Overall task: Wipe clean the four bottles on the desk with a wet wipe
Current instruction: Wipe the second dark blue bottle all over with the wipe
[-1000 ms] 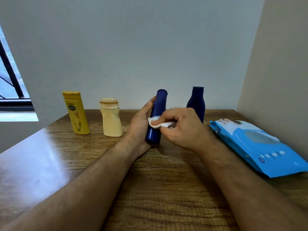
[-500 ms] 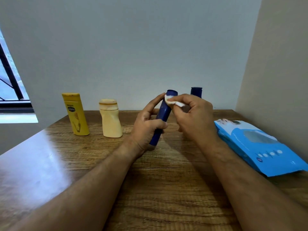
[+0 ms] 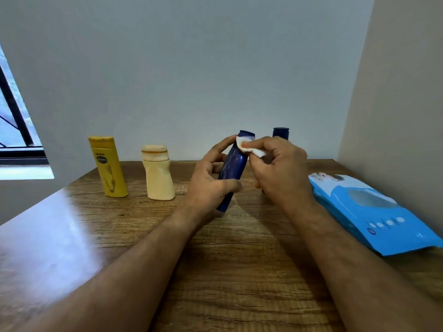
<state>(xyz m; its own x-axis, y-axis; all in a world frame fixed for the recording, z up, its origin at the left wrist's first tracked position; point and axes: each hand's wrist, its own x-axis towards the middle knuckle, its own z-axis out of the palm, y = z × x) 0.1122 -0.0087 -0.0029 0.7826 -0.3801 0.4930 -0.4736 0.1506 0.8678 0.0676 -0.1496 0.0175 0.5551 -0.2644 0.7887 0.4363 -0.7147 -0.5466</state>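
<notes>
My left hand (image 3: 211, 180) grips a slim dark blue bottle (image 3: 233, 164), tilted with its cap up and to the right, lifted off the desk. My right hand (image 3: 278, 171) pinches a folded white wet wipe (image 3: 249, 147) against the bottle's top. A second dark blue bottle (image 3: 281, 132) stands behind my right hand, only its cap showing. A yellow bottle (image 3: 108, 167) and a cream bottle (image 3: 158, 176) stand upright to the left near the wall.
A blue pack of wet wipes (image 3: 374, 212) lies flat at the right, close to the side wall. The wooden desk (image 3: 72, 236) reaches toward me. A window (image 3: 14, 130) is at the far left.
The wipe rose from the bottle's middle to its cap. My left hand slid lower on the bottle, lifted it and tilted it to the right.
</notes>
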